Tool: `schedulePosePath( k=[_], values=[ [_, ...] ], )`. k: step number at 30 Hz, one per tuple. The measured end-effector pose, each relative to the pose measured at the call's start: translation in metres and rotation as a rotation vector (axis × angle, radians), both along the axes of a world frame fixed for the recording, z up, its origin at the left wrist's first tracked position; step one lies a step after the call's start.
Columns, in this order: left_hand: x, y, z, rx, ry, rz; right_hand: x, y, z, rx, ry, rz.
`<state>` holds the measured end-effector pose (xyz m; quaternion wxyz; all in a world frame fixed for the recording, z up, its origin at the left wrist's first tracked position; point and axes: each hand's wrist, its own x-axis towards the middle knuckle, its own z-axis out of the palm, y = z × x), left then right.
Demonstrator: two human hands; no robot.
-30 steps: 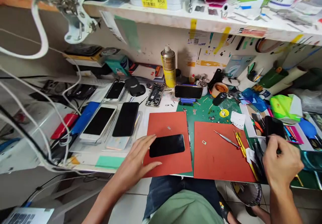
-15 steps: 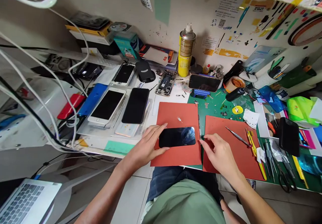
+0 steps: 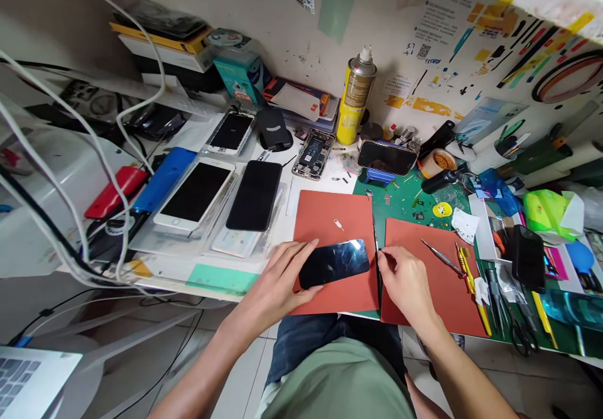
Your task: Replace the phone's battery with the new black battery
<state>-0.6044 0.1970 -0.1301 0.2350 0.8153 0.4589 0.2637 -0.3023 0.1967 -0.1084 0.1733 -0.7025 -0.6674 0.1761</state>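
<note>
A smartphone (image 3: 335,264) with a dark, glossy screen lies slightly tilted on the left red-brown mat (image 3: 330,215). My left hand (image 3: 287,274) grips its left end, thumb at the lower edge and fingers at the upper. Between the two mats lies a thin metal tool (image 3: 375,227) with a flat tip at the far end. My right hand (image 3: 407,281) has thumb and forefinger pinched on it. Beyond the phone, a small SIM eject pin (image 3: 338,225) rests on the same mat.
On the right mat (image 3: 424,299) are a pointed metal tool (image 3: 443,257) and a gold screwdriver (image 3: 465,268). Black scissors (image 3: 522,337) lie further right. Several phones, including a white one (image 3: 194,194) and a black one (image 3: 254,196), occupy the left. A yellow spray can (image 3: 351,102) stands behind.
My right thumb and forefinger have closed on the thin tool, after being apart beside it. The phone's right end has swung slightly away from me under my left hand. The view has shifted a little.
</note>
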Motion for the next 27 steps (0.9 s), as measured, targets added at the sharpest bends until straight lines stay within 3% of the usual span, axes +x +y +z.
schedulePosePath(
  k=[2, 5, 10, 14, 27],
  values=[
    [0.001, -0.001, -0.001, -0.005, -0.006, 0.001, 0.002, -0.002, 0.008, 0.013, 0.043, 0.059],
    [0.002, -0.001, -0.002, -0.018, -0.026, -0.017, 0.007, -0.001, 0.018, 0.026, 0.124, 0.264],
    [0.005, 0.000, 0.001, -0.048, -0.041, -0.039, 0.013, 0.009, 0.025, -0.109, 0.150, 0.526],
    [0.006, -0.002, 0.000, -0.074, -0.042, -0.052, 0.014, 0.013, 0.025, -0.178, 0.151, 0.572],
    [0.003, -0.001, -0.005, -0.048, -0.039, -0.098, 0.017, 0.025, 0.033, -0.139, 0.101, 0.652]
  ],
)
